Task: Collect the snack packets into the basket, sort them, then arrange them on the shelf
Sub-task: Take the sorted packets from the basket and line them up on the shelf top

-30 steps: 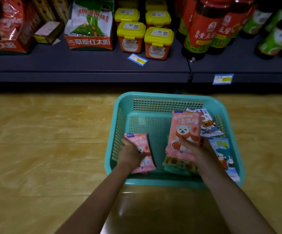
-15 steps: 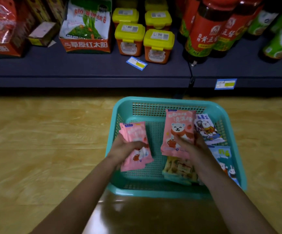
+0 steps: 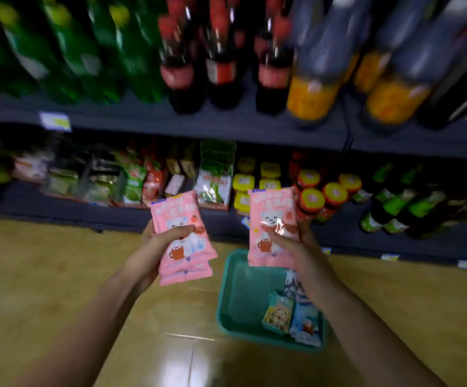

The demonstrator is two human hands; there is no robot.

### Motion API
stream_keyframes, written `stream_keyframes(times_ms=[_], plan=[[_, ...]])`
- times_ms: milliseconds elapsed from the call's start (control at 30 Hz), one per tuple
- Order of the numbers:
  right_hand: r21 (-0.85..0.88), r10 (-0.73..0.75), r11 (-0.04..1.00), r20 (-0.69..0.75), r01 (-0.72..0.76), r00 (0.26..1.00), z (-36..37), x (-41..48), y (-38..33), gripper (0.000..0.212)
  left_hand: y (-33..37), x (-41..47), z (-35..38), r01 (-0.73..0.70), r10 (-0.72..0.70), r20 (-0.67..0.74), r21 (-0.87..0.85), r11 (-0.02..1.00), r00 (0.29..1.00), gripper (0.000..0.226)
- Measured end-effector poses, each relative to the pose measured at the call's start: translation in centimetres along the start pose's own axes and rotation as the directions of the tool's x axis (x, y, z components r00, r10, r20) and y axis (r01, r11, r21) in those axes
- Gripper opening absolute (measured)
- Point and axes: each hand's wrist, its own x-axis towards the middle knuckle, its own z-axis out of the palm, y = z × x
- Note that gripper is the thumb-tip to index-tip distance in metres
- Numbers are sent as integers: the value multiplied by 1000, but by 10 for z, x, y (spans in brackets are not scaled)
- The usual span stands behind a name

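My left hand [image 3: 154, 247] grips a small stack of pink bear snack packets [image 3: 183, 258], held upright above the floor. My right hand [image 3: 296, 247] grips more pink bear packets [image 3: 271, 219] at the same height, in front of the lower shelf. Below them the teal basket [image 3: 240, 303] sits on the floor. A yellow packet [image 3: 278, 314] and blue packets [image 3: 306, 325] lie in its right half. The view is motion-blurred.
A dark lower shelf [image 3: 394, 238] holds bagged goods, yellow-lidded tubs [image 3: 243, 191] and jars. The shelf above it [image 3: 199, 124] carries green, red and orange bottles. Wooden floor [image 3: 45, 275] spreads to the left and right of the basket.
Both hands have lifted their pink packets up out of the basket. The view has tilted upward, bringing the upper bottle shelf into sight.
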Motion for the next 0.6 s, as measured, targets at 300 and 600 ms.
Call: stream_keyframes(times_ms=[300, 600], plan=[[46, -53, 998, 156, 47, 986, 82, -164, -249, 38, 242, -204, -39, -119, 110, -80, -117, 986, 991, 10], [-28, -136, 988, 297, 151, 945, 222, -220, -326, 53, 356, -269, -155, -177, 167, -67, -229, 957, 984, 28]])
